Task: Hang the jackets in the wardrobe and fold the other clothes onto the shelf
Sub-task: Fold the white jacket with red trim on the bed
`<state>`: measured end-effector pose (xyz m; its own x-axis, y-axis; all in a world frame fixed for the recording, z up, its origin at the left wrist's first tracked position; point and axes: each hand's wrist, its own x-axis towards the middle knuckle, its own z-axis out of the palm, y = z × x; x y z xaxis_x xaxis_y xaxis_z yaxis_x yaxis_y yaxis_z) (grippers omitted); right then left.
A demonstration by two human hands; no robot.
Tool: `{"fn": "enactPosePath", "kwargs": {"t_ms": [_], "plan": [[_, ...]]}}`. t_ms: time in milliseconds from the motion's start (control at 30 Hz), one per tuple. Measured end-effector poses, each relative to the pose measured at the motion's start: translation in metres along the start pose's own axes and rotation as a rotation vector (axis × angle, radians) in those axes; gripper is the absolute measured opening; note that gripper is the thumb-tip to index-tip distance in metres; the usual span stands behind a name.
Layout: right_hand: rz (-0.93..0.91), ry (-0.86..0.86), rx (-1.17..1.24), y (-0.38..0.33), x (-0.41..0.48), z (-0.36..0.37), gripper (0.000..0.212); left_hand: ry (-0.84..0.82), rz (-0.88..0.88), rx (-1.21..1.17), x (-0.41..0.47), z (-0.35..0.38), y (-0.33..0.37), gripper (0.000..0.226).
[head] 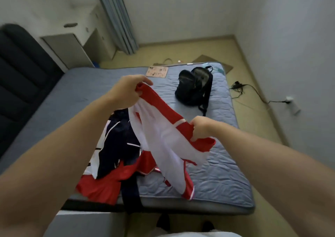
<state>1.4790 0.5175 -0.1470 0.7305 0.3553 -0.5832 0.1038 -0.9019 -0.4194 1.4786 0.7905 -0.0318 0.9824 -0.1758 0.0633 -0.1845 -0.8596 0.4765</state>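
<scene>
I hold a red and white garment (168, 139) up above the bed. My left hand (126, 90) grips its red upper edge at the far end. My right hand (200, 128) grips the same red edge nearer to me. The white lining hangs down between my hands, and its lower red hem reaches the mattress. Under it, on the near left part of the bed (226, 178), lies a pile of clothes (116, 157): a dark navy piece with white stripes on top of red and white ones. One dark piece droops over the bed's front edge.
A black backpack (194, 87) sits on the far right of the mattress, next to a flat pink printed card (157, 71). A dark headboard (20, 84) stands at left. Cables (253, 91), a wall plug and cardboard lie on the floor to the right. Curtain and cabinet stand behind.
</scene>
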Motion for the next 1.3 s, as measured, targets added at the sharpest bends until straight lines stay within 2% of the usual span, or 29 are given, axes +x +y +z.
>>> {"fn": "enactPosePath", "kwargs": {"t_ms": [100,200,267,400,533,600,667,700,833,900,1000,1133,1233,1300], "plan": [[0.034,0.129,0.011,0.035,-0.013,-0.031,0.024,0.075,0.017,0.079,0.017,-0.011,0.013,0.036],[0.028,0.364,-0.001,0.055,-0.029,-0.07,0.018,0.119,0.039,0.188,0.034,-0.016,0.026,0.023],[0.004,0.519,-0.054,0.063,-0.043,-0.095,0.016,0.153,-0.018,0.249,0.044,-0.022,0.034,0.018],[-0.043,0.76,-0.251,0.067,-0.076,-0.135,0.022,0.222,-0.103,0.257,0.059,-0.031,0.05,0.022],[-0.071,0.802,-0.495,0.058,-0.107,-0.161,0.044,0.291,-0.104,0.143,0.07,-0.034,0.062,0.026],[-0.102,0.706,-0.564,0.051,-0.121,-0.17,0.057,0.335,-0.111,0.115,0.075,-0.037,0.066,0.03],[-0.092,0.6,-0.622,0.045,-0.133,-0.177,0.059,0.382,-0.105,0.116,0.081,-0.04,0.07,0.031],[-0.066,0.601,-0.645,0.043,-0.138,-0.182,0.057,0.406,-0.099,0.103,0.083,-0.041,0.073,0.028],[0.043,0.911,-0.638,0.046,-0.147,-0.199,0.037,0.484,-0.035,0.032,0.094,-0.05,0.085,0.022],[0.096,0.99,-0.627,0.047,-0.148,-0.202,0.031,0.494,0.031,0.029,0.099,-0.054,0.089,0.025],[0.207,0.864,-0.563,0.049,-0.151,-0.201,0.025,0.396,0.108,0.104,0.102,-0.054,0.086,0.03],[0.223,0.569,-0.511,0.057,-0.148,-0.177,0.026,0.146,0.179,0.137,0.084,-0.025,0.06,0.02],[0.2,0.348,-0.528,0.065,-0.129,-0.139,0.027,-0.172,0.086,0.141,0.06,0.014,0.031,0.028],[0.206,0.195,-0.52,0.07,-0.116,-0.112,0.04,-0.413,-0.005,0.145,0.044,0.047,0.01,0.017]]}}
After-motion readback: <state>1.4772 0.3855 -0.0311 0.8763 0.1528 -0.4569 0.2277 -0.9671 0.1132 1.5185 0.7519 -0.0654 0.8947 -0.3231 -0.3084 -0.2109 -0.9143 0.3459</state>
